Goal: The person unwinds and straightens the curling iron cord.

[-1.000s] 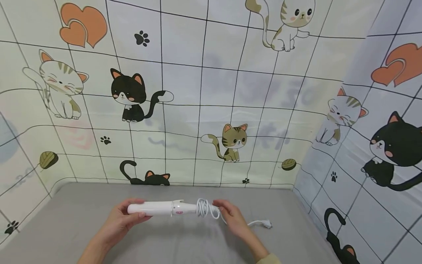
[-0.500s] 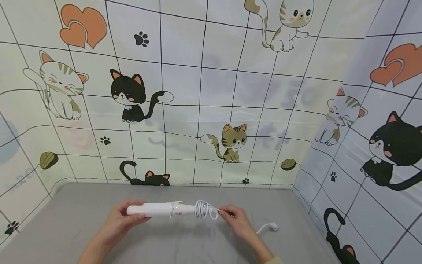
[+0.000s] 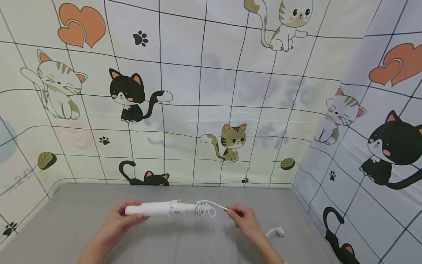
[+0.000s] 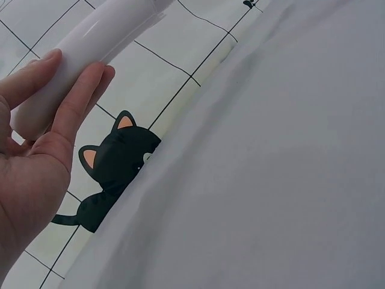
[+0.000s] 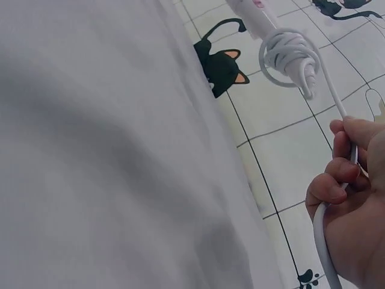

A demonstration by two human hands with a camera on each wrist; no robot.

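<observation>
A white curling iron (image 3: 155,209) is held level above the grey surface, its thick smooth barrel to the left and a small pink mark near its collar. My left hand (image 3: 119,220) grips the barrel end, thumb on the near side, as the left wrist view also shows. A white power cord (image 3: 203,208) is wound in loops around the narrow right end. Between thumb and fingertips, my right hand (image 3: 244,222) pinches a length of that cord, drawn out from the coil. In the right wrist view the cord (image 5: 325,247) runs on through the curled fingers. Its plug (image 3: 280,231) dangles beyond my right wrist.
A grey cloth-covered surface (image 3: 178,245) lies beneath both hands. Behind it rises a white sheet (image 3: 184,84) printed with cats and grid lines, which also encloses the left and right sides.
My right hand has moved right, away from the coil, pulling a strand of cord straight. The plug has shifted right with it. My left hand keeps hold of the curling iron, almost still.
</observation>
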